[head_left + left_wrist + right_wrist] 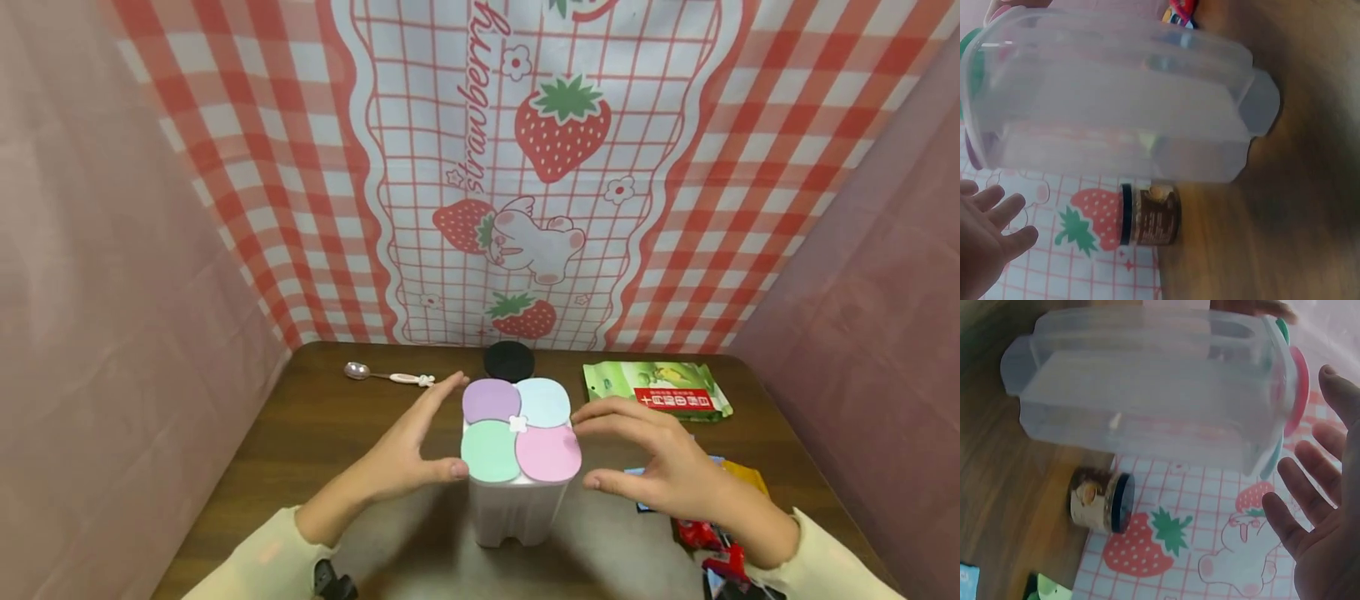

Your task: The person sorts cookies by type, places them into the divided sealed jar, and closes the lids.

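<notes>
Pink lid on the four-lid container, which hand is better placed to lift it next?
Probably the right hand: in the head view it is beside the pink lid and holds nothing. The left hand is across the container, nearer the green lid.

A red-and-white checked cloth (300, 167) hangs upright behind the table (315, 433), its white middle panel (637, 108) bearing a red grid, strawberries (562, 129), small flowers (619, 191) and a cartoon animal (543, 243). Plain pinkish fabric walls stand at left (112, 292) and right (862, 292). The brown wood-grain tabletop has rounded far corners and a pale sheen (397, 542) across its near middle.
</notes>
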A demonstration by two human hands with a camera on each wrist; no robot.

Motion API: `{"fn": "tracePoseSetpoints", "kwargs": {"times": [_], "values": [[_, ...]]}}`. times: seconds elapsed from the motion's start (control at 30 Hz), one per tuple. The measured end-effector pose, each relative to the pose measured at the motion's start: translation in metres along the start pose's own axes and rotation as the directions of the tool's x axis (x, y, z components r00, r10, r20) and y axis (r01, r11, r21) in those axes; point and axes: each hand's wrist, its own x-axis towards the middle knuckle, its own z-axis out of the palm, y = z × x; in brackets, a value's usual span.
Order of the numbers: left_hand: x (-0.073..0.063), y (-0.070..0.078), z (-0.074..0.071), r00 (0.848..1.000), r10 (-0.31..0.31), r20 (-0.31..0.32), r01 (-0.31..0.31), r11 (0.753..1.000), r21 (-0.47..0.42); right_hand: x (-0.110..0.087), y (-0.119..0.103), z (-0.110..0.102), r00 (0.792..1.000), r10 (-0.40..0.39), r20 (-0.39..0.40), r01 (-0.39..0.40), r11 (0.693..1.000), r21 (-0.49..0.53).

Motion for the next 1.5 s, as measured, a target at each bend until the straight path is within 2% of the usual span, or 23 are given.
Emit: {"fn": "tracePoseSetpoints", "kwargs": {"times": [0.13, 0.53, 0.7, 0.9, 1.0, 1.13, 1.27, 1.5], "values": [[0.004, 0.0, 0.007, 1.0, -0.022, 0.019, 0.023, 0.998, -0.058, 0.001, -0.003, 0.006, 1.0, -0.005, -0.005, 0.005, 0.999, 0.049], [0.005, -0.005, 0.011, 0.998, -0.025, 0.054, 0.034, 0.986, -0.165, 0.0, -0.002, 0.014, 1.0, 0.024, -0.009, -0.023, 0.999, 0.037], [0.007, -0.007, 0.012, 0.999, -0.014, 0.036, 0.02, 0.983, -0.184, 0.003, 0.0, 0.014, 1.0, -0.003, -0.016, 0.003, 1.0, 0.015], [0.007, -0.009, 0.016, 1.0, 0.016, 0.024, -0.008, 0.959, -0.284, 0.003, 0.005, 0.017, 0.998, -0.038, -0.044, 0.04, 0.999, 0.037], [0.006, -0.011, 0.017, 0.999, 0.026, 0.02, -0.019, 0.953, -0.301, 0.004, 0.006, 0.019, 0.995, -0.082, -0.061, 0.085, 0.996, 0.041], [0.008, -0.011, 0.017, 0.999, 0.035, 0.012, -0.03, 0.96, -0.279, 0.009, 0.007, 0.019, 0.976, -0.197, -0.093, 0.198, 0.98, -0.004], [0.01, -0.01, 0.016, 0.999, 0.033, 0.016, -0.028, 0.967, -0.253, 0.016, 0.006, 0.018, 0.945, -0.305, -0.121, 0.299, 0.952, -0.065], [0.011, -0.01, 0.014, 0.999, 0.034, 0.019, -0.028, 0.967, -0.255, 0.023, 0.002, 0.018, 0.91, -0.386, -0.152, 0.374, 0.922, -0.1]]}}
